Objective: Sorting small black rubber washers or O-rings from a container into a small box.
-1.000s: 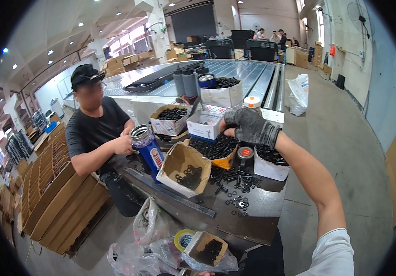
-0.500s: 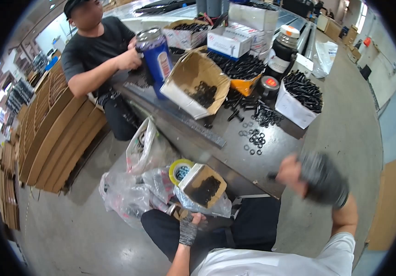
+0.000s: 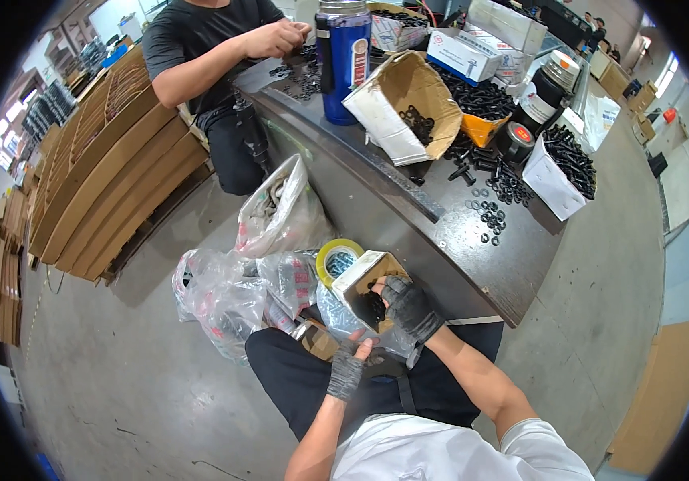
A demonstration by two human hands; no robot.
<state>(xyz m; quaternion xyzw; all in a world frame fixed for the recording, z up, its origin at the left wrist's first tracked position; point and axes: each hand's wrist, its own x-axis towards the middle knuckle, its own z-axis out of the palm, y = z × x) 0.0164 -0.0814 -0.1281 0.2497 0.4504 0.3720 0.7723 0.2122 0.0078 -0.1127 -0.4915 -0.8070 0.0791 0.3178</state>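
My right hand [image 3: 410,309], in a dark fingerless glove, reaches into a small open cardboard box [image 3: 354,278]. Its fingers are curled among small black parts [image 3: 372,307], and the fingertips are hidden there. Just below the box's near side is my left hand [image 3: 349,370], in a grey fingerless glove. Its thumb and forefinger are drawn together; whatever they may hold is too small to make out. The box rests above my lap, beside a roll of yellow tape [image 3: 335,258].
The dark metal table [image 3: 485,268] carries loose black washers [image 3: 490,218], a box of black bolts [image 3: 566,164], a tilted carton [image 3: 388,120] and a blue tumbler [image 3: 343,72]. Plastic bags [image 3: 220,301] lie on the floor. Across the table a person [image 3: 208,48] works; stacked cardboard [image 3: 112,184] stands left.
My right hand has come from beside the table's right edge, where it held a small dark piece, down into the small box. The view has shifted, and the other person's hands have left the tumbler.
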